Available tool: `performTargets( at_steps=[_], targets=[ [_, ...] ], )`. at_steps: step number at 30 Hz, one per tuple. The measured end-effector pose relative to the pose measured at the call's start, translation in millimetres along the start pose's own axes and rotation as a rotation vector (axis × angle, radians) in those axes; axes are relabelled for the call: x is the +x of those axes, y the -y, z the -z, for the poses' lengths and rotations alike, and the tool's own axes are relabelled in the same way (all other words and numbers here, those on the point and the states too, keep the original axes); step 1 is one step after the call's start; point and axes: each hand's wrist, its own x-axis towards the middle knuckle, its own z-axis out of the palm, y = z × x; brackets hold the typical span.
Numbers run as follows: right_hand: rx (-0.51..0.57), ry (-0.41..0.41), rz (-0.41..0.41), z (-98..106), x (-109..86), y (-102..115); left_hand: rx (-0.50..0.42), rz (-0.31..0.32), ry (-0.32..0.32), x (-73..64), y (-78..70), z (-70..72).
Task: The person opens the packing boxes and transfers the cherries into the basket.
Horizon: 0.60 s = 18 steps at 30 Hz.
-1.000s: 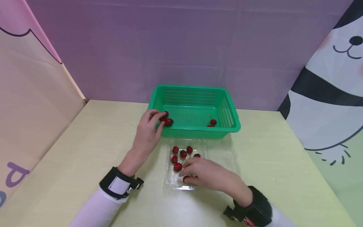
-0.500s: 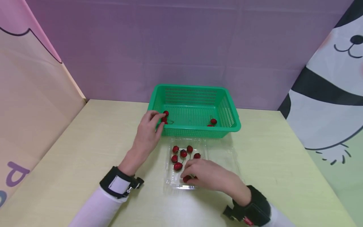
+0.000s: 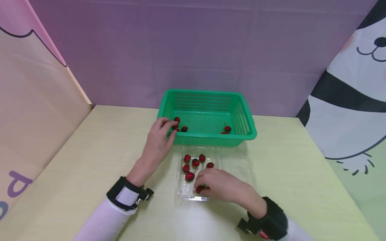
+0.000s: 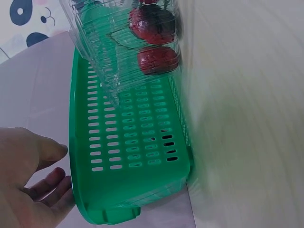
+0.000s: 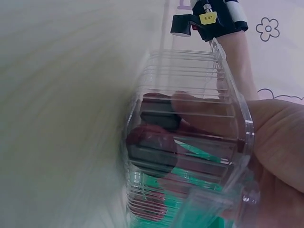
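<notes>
My left hand (image 3: 158,137) is at the front left corner of the green basket (image 3: 211,135), its fingertips over the rim. In the left wrist view its thumb and fingers (image 4: 52,152) are apart, with nothing seen between them. Just beyond the fingertips, several red cherries (image 3: 184,129) lie in the basket. My right hand (image 3: 221,184) reaches into the clear plastic container (image 3: 196,198) and pinches a cherry (image 3: 199,189) near its front edge. Seen through the container wall in the right wrist view, the fingertips touch a dark cherry (image 5: 159,111).
Several stemmed cherries (image 3: 190,176) lie in the container's left half. More cherries (image 3: 227,129) sit at the basket's right. The container stands directly in front of the basket on the pale table (image 3: 120,144). A purple cloth (image 3: 196,43) hangs behind.
A cherry by the left fingertips has dropped into the basket and come to lie slightly right. The left hand barely moved. The right fingers have closed in around the cherry at the container's front.
</notes>
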Motion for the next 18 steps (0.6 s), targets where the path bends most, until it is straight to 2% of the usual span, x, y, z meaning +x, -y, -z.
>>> performTargets(
  at_steps=[11,14,18],
  targets=[
    [0.005,-0.023,-0.019,0,0.9,1,0.002,-0.032,0.022,1.1,-3.9,-1.3],
    [0.006,-0.036,-0.020,0,0.6,1,-0.032,-0.020,0.044,0.8,-6.7,-2.0],
    [0.005,-0.071,-0.013,1,-0.5,1,-0.077,-0.038,0.075,0.5,-11.5,-1.8]
  ],
)
